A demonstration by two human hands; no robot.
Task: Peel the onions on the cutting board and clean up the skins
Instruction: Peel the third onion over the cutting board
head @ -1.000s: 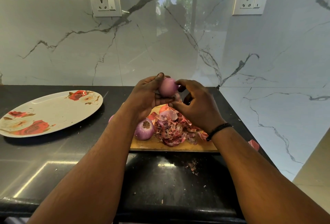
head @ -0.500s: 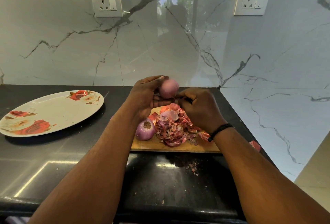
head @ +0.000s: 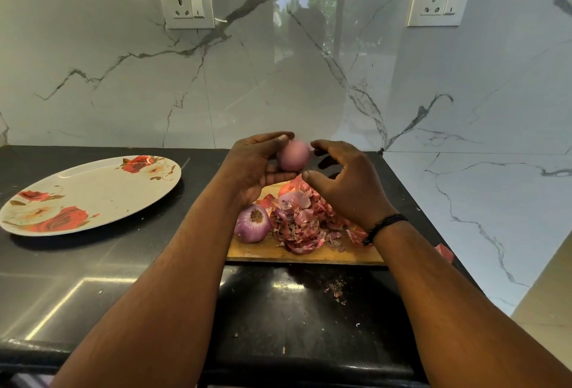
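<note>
My left hand [head: 252, 167] grips a pale pink peeled onion [head: 293, 155] in the air above the wooden cutting board [head: 309, 254]. My right hand [head: 346, 183] hovers just right of the onion with fingers loosely curved and holds nothing. A second purple onion [head: 252, 223] lies on the board's left side, root end up. Beside it a heap of reddish onion skins [head: 305, 220] covers the middle of the board, partly hidden by my right hand.
A large floral plate [head: 93, 192] sits on the black counter [head: 123, 279] to the left. One loose skin piece [head: 445, 253] lies off the board at the right counter edge. Small skin crumbs [head: 335, 290] dot the counter in front. The marble wall stands behind.
My right hand has opened and drawn slightly away from the onion it was picking at. My left hand keeps the onion at the same height.
</note>
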